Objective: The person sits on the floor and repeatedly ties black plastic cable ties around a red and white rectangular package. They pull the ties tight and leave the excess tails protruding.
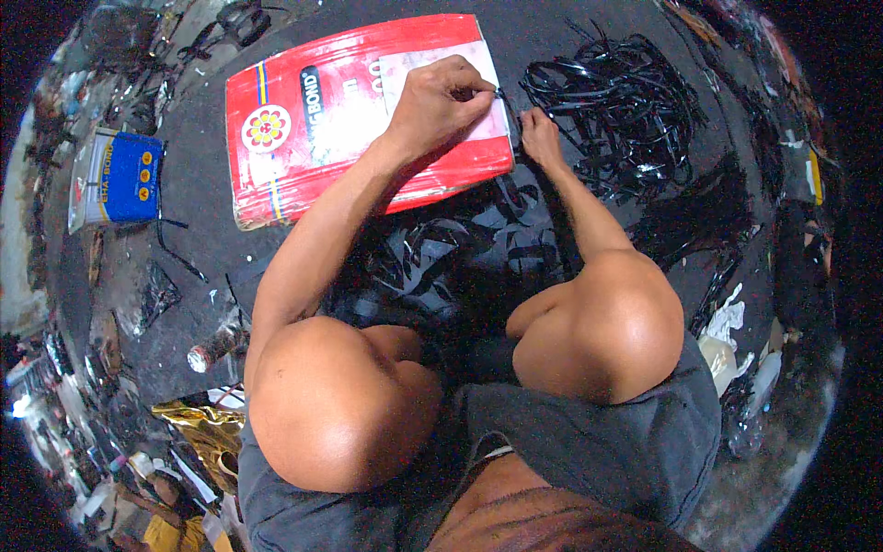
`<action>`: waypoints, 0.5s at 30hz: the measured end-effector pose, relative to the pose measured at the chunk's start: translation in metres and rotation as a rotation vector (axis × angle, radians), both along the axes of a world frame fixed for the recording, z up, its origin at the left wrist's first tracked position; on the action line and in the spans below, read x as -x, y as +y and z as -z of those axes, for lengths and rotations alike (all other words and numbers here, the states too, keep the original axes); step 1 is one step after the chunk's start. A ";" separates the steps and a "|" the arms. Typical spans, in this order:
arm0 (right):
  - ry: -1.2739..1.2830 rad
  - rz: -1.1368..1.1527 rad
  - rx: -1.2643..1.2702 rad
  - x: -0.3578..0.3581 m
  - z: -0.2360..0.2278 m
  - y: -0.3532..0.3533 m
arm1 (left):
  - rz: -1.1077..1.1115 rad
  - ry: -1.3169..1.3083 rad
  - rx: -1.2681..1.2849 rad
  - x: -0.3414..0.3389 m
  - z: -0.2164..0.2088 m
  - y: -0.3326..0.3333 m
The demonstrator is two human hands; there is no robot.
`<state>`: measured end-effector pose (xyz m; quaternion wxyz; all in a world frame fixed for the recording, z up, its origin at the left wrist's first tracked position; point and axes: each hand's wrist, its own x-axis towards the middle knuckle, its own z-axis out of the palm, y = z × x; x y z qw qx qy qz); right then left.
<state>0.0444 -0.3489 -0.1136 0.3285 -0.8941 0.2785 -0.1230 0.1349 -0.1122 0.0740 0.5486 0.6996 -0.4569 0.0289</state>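
Note:
A red printed panel (359, 179) with a white patch and a flower emblem lies in front of me. Over its right part reaches my left hand (437, 106), thumb and fingers closed in a pinch. A small dark bit shows at those fingertips, too small to name. Just past the panel's right edge is my right hand (541, 138), fingers drawn together; what they hold, if anything, cannot be made out. Beside it on the right sits a tangled heap of shiny black strips (625, 106). More black strips (432, 253) lie between the panel and my knees.
A blue and white tin (133, 179) stands at the left on the dark floor. Nearer are a small cylindrical roll (213, 350) and crumpled gold foil (207, 431). White crumpled plastic (725, 322) lies by my right knee. Clutter lines both sides.

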 end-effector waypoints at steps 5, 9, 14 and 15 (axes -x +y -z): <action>0.003 -0.007 0.078 0.001 0.003 -0.007 | 0.061 -0.224 -0.050 -0.001 -0.003 0.003; 0.098 0.064 0.152 0.006 -0.014 0.013 | 0.056 -0.624 -0.156 0.002 -0.001 0.020; 0.267 0.062 0.361 0.027 -0.005 -0.016 | 0.032 -0.653 -0.298 0.030 -0.017 0.010; 0.271 0.055 0.368 0.029 -0.005 -0.022 | 0.072 -0.776 -0.187 0.040 -0.010 0.019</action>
